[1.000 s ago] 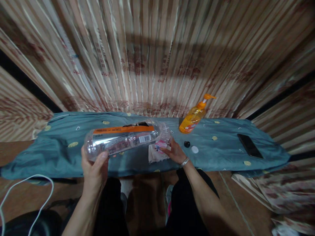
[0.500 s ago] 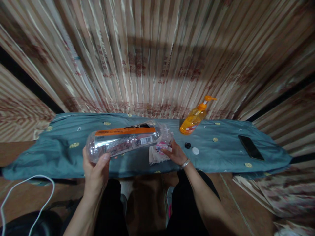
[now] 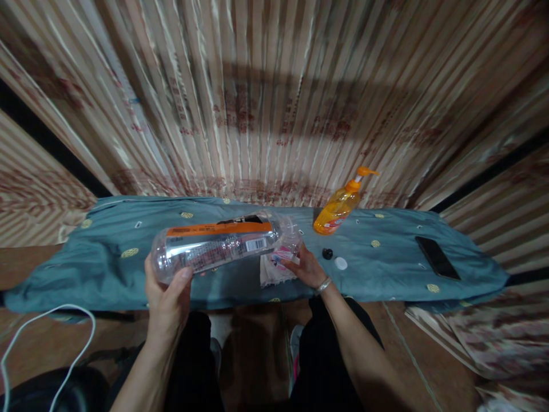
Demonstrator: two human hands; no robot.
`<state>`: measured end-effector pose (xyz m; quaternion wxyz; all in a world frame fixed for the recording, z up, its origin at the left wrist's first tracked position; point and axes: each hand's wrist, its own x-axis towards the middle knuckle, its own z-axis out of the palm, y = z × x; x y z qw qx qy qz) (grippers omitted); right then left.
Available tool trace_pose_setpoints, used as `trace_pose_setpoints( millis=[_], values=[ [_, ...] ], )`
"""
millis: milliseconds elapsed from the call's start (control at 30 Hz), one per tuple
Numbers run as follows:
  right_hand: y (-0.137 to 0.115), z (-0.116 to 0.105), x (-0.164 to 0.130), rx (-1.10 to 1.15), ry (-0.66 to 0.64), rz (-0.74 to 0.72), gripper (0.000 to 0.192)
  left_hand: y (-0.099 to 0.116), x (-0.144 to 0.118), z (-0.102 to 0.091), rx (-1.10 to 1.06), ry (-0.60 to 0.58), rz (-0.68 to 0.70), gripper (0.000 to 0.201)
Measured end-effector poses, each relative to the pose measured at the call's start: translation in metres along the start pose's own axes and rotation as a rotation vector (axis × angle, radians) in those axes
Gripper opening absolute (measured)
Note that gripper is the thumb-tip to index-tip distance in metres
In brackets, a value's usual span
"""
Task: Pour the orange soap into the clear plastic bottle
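My left hand (image 3: 168, 292) is wrapped around the base of a large clear plastic bottle (image 3: 223, 243) with an orange and silver label. The bottle lies nearly level above the table, its neck end pointing right and slightly raised. My right hand (image 3: 307, 268) is closed around a small clear plastic container (image 3: 290, 237) at that neck end. Where the two meet is hard to make out. Beneath them lies a white and pink cloth (image 3: 274, 274). A black cap (image 3: 327, 253) and a white cap (image 3: 341, 264) rest just right of my right hand.
An orange pump bottle (image 3: 335, 212) stands at the table's back edge. A black phone (image 3: 436, 257) lies toward the right end of the teal tablecloth (image 3: 394, 269). Striped curtain (image 3: 274, 103) hangs behind. A white cable (image 3: 92, 329) loops at lower left.
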<state>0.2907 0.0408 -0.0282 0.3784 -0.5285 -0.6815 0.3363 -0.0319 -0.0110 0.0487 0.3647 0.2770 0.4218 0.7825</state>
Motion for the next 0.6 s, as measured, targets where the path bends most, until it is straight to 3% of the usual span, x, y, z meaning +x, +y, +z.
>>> trace_pose_setpoints(
  millis=[600],
  values=[
    [-0.005,-0.0017,-0.0016,-0.001,-0.003,-0.025,0.064,0.003,0.0002,0.0052,-0.029,0.009,-0.009,0.078]
  ],
)
